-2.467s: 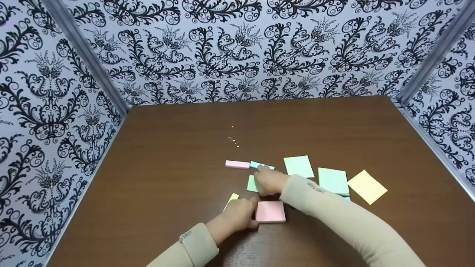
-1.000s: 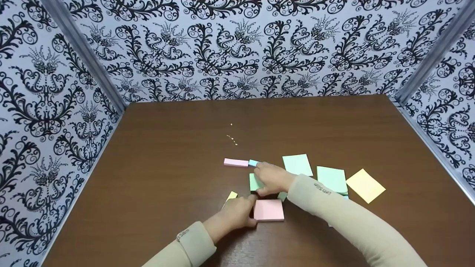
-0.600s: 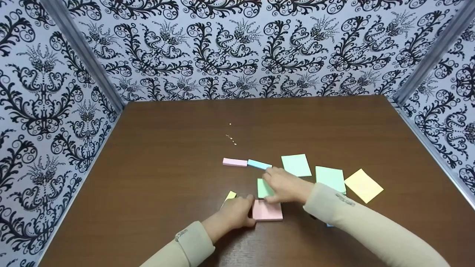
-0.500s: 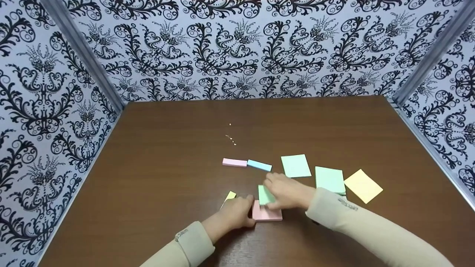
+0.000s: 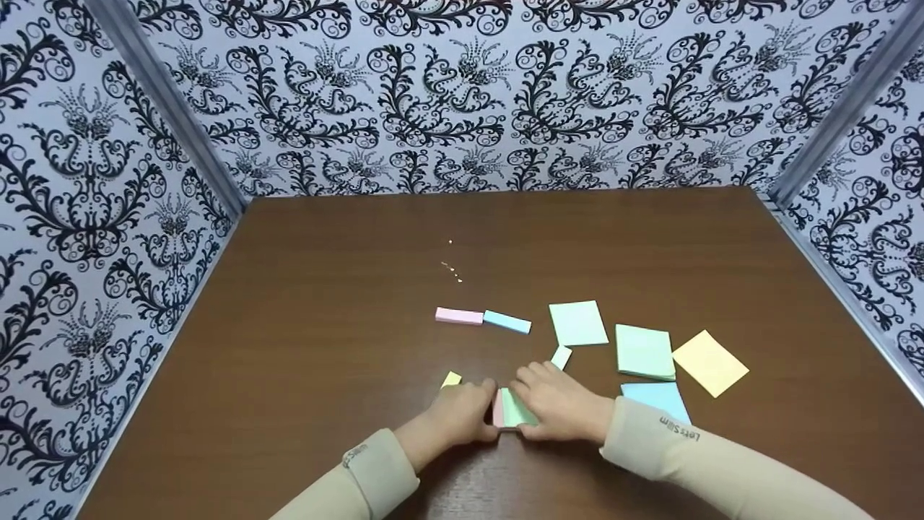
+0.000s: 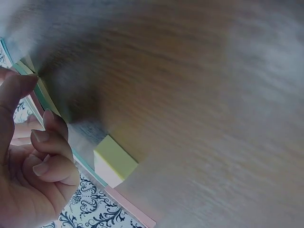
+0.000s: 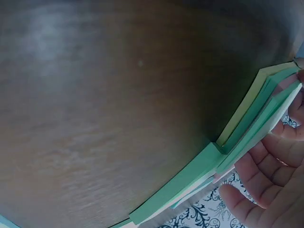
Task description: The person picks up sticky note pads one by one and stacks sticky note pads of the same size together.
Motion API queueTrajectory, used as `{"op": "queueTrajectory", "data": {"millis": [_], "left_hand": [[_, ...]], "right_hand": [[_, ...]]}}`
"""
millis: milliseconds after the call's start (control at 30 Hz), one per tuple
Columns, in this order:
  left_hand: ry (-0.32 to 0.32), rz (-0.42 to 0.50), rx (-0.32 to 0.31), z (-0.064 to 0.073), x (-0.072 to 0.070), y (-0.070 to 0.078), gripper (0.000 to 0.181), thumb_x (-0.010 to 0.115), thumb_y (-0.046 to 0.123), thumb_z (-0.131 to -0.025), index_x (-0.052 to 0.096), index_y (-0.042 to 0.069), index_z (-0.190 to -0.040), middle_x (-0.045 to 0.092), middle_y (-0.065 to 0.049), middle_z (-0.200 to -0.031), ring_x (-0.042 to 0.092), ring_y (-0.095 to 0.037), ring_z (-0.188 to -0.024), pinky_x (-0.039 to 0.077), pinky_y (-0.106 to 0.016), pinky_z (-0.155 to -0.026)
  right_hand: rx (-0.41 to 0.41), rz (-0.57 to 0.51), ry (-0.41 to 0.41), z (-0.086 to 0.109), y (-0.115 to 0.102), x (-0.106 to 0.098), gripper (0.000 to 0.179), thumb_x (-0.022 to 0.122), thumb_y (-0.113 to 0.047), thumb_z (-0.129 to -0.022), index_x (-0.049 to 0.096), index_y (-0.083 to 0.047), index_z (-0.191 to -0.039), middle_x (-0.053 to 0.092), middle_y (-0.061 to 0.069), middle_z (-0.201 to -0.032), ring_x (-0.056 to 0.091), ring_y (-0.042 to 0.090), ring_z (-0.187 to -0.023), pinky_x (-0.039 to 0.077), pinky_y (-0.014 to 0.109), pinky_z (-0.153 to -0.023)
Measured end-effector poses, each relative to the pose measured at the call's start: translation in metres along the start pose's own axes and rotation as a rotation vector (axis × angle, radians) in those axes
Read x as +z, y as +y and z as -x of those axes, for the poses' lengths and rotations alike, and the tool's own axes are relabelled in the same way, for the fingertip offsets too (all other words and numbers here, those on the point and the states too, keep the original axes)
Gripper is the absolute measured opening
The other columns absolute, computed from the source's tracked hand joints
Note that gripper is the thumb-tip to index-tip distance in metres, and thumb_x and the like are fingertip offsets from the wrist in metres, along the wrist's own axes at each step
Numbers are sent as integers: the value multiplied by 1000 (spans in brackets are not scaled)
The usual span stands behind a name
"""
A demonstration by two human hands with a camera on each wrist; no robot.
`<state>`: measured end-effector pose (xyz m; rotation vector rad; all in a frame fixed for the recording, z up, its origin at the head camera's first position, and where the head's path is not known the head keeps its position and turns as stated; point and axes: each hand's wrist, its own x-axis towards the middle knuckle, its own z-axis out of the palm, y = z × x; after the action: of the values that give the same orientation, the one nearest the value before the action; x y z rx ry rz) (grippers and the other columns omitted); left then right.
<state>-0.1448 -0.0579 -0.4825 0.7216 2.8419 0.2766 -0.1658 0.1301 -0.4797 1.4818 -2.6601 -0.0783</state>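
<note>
Head view shows the right hand [image 5: 561,406] gripping a green pad [image 5: 516,410] on top of a pink pad [image 5: 498,410], whose left side the left hand [image 5: 456,416] holds, likely keeping the stack aligned. The right hand hides both pads' right edges; hand and sleeve partly cover the yellow block [image 5: 451,378] and blue pad [image 5: 658,399] respectively.

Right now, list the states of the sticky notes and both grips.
Pink pad: mostly covered, left strip showing
Top green pad: on pink pad
Left grip: holds pink pad's left side
Right grip: holds top green pad
Loose green pad: flat
Pale green square: flat
Yellow square: flat, turned cornerwise
Blue square: flat, partly hidden
Pink bar: flat, uncovered
Blue bar: flat, uncovered
Yellow bar: partly hidden
Pale green bar: partly hidden
</note>
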Motion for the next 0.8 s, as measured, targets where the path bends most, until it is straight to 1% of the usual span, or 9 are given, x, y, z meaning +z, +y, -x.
{"op": "queueTrajectory", "data": {"millis": [133, 233, 400, 500, 700, 800], "left_hand": [[22, -40, 61, 0, 1, -4, 40, 70, 37, -71, 48, 10, -91, 58, -3, -70, 56, -16, -59, 45, -32, -53], [34, -76, 92, 1, 1, -7, 41, 69, 40, -72, 49, 10, -91, 57, -2, -68, 56, -15, -57, 45, -31, -52], [33, -87, 83, 3, -1, -9, 44, 69, 43, -72, 49, 9, -92, 58, -3, -68, 57, -16, -59, 46, -32, -53], [30, -80, 73, 4, -2, -10, 44, 69, 42, -71, 49, 9, -91, 58, -3, -68, 58, -17, -59, 46, -33, -53], [22, -59, 64, 3, -2, -9, 42, 71, 40, -71, 49, 9, -90, 57, -3, -68, 57, -17, -59, 45, -32, -53], [6, -46, 55, 3, -2, -10, 41, 71, 39, -71, 49, 9, -91, 57, -2, -69, 56, -16, -60, 45, -32, -53]], "right_hand": [[-7, -21, 13, 2, 1, -1, 54, 63, -43, -78, 59, -1, -110, 53, 5, -95, 47, 19, -87, 40, 36, -81], [-16, -49, 10, 2, 0, -4, 52, 64, -41, -79, 59, 0, -110, 53, 5, -95, 47, 19, -86, 40, 36, -83], [-2, -93, -2, 2, -1, -6, 51, 65, -39, -78, 59, 1, -110, 54, 6, -95, 47, 18, -85, 40, 35, -86], [19, -107, -25, 1, -1, -6, 52, 65, -39, -79, 59, 1, -112, 54, 6, -97, 47, 18, -86, 40, 35, -87], [44, -136, -50, 0, -3, -7, 51, 66, -38, -78, 59, 1, -110, 53, 6, -96, 46, 18, -85, 40, 35, -85], [50, -148, -59, -2, -5, -8, 50, 66, -37, -78, 59, 1, -109, 53, 5, -94, 45, 17, -83, 40, 35, -84]]}}
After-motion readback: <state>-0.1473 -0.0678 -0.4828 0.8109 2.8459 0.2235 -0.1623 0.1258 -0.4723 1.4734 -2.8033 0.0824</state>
